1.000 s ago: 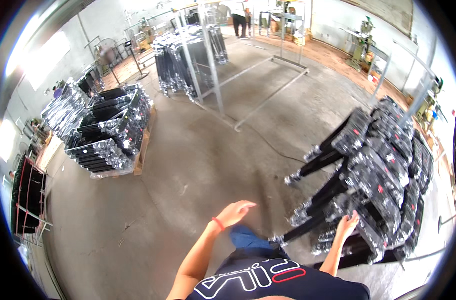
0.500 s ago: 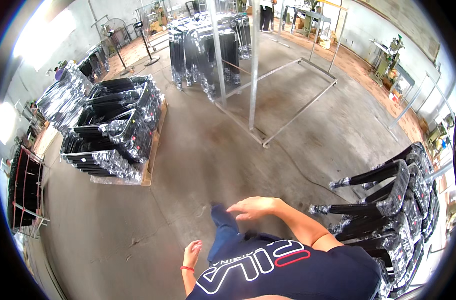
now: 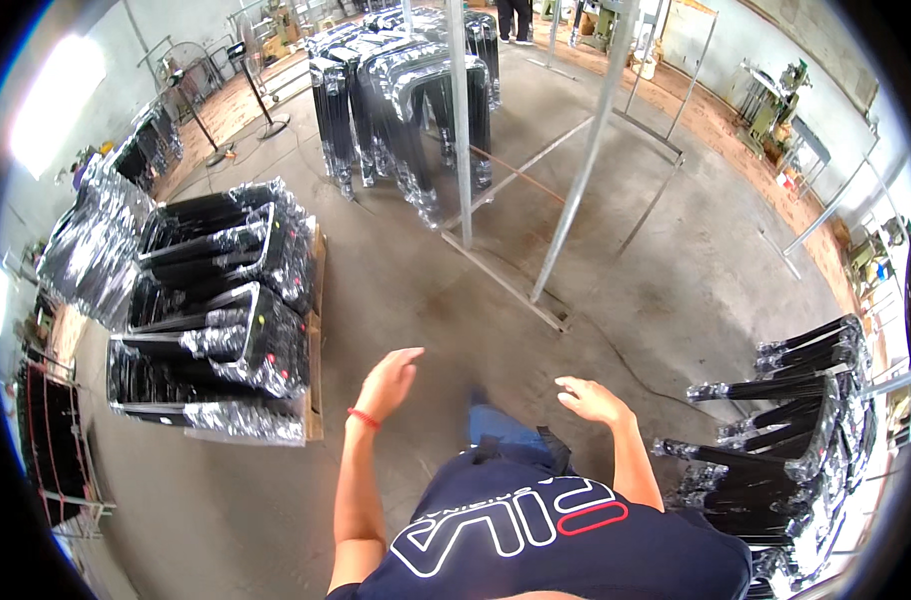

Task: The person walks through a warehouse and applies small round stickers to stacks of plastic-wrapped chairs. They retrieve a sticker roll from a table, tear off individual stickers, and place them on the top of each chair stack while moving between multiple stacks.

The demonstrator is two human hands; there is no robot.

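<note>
My left hand (image 3: pixel 386 386), with a red band (image 3: pixel 364 418) at the wrist, is held out in the air over the floor with its fingers stretched and nothing in them. My right hand (image 3: pixel 593 402) is also empty, fingers extended, in front of my dark shirt. Nearest to the left hand stands a pallet (image 3: pixel 316 385) stacked with black frames (image 3: pixel 246 345) wrapped in clear plastic. To the right of my right hand, more wrapped black frames (image 3: pixel 776 430) are stacked with their legs pointing toward me. Neither hand touches any of them.
A metal rack with upright poles (image 3: pixel 462 150) and a base bar (image 3: pixel 506 283) stands ahead. Behind it, to the left, wrapped frames (image 3: pixel 406 110) stand in a group. A cable (image 3: pixel 626 365) crosses the floor. Stand fans (image 3: pixel 261 95), machines (image 3: pixel 771 110) and another person's legs (image 3: pixel 514 20) are farther off.
My left hand has risen and reached farther forward. My right hand has shifted to the right, away from my middle. The rack and the pallet look nearer, and the view has turned slightly.
</note>
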